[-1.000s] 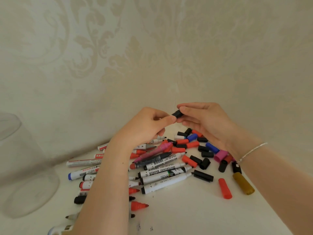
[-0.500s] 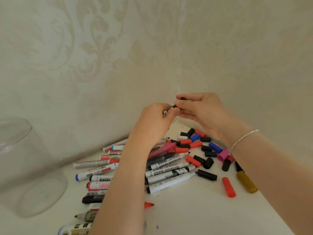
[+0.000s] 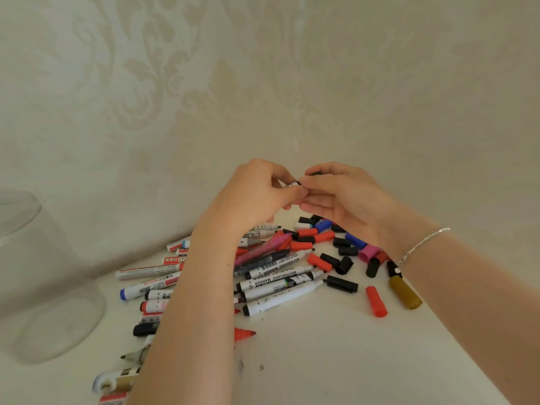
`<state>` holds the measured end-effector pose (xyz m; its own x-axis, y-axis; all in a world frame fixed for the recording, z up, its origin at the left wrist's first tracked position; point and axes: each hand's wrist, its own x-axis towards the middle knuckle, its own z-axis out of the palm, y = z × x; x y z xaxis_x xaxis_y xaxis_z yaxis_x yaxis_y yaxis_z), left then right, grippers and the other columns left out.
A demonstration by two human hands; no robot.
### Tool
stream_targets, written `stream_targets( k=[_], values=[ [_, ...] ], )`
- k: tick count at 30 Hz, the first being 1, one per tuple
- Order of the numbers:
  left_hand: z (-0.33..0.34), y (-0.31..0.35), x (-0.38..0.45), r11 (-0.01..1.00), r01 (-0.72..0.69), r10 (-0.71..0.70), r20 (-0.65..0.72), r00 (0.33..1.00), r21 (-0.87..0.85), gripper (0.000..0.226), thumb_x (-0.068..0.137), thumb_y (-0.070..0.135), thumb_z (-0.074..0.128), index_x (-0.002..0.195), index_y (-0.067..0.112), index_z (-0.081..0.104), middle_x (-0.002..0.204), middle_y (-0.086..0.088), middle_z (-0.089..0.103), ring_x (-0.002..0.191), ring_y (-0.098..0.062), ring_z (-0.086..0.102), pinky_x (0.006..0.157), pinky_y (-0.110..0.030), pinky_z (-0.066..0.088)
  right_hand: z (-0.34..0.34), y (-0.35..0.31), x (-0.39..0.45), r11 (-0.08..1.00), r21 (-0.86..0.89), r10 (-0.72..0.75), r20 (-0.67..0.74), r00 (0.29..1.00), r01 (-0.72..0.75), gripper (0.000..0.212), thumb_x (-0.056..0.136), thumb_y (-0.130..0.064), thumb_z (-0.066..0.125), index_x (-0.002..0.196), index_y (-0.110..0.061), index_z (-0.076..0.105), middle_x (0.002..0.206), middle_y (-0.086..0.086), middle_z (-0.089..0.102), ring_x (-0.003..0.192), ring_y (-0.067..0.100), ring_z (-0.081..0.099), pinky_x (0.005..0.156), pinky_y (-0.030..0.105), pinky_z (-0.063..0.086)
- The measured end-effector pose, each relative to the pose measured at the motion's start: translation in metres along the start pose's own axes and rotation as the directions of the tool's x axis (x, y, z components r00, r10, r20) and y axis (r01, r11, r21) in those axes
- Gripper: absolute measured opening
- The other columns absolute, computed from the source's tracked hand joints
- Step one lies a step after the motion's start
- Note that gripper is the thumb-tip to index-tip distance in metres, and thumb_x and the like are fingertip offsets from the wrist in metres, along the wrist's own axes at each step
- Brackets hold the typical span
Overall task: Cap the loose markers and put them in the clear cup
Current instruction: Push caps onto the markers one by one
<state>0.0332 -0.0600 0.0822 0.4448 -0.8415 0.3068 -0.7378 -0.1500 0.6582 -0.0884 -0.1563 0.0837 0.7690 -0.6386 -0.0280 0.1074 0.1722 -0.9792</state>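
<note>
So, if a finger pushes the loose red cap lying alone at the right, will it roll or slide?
The red cap looks round, so it would probably roll sideways. It seems small hollow plastic, so likely very light. The table looks smooth, so it may also slide.

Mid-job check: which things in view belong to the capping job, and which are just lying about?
Job:
- marker held by the left hand
- black cap pinched by the right hand
- uncapped markers piled on the table
- loose caps
- clear cup

Lying about:
- bracelet on the right wrist
- patterned wall
</note>
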Motion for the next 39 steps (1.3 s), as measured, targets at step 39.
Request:
stream_targets(
  k=[39],
  values=[
    [0.014, -0.02, 0.001, 0.975, 0.157, -0.213, 0.47, 0.857, 0.155, 0.014, 0.082, 0.034, 0.067, 0.096, 0.033, 0.071, 0.097, 0.016, 0.067, 0.095, -0.006, 0.06, 0.085, -0.028, 0.046, -0.019, 0.025, 0.003, 0.355, -0.915, 0.144, 0.254, 0.957, 0.189, 0.011, 0.069, -0.019, 0.076, 0.076, -0.026, 0.071, 0.071, -0.005, 0.067, 0.063, 0.009, 0.058, 0.06, 0.02, 0.046]
  ],
)
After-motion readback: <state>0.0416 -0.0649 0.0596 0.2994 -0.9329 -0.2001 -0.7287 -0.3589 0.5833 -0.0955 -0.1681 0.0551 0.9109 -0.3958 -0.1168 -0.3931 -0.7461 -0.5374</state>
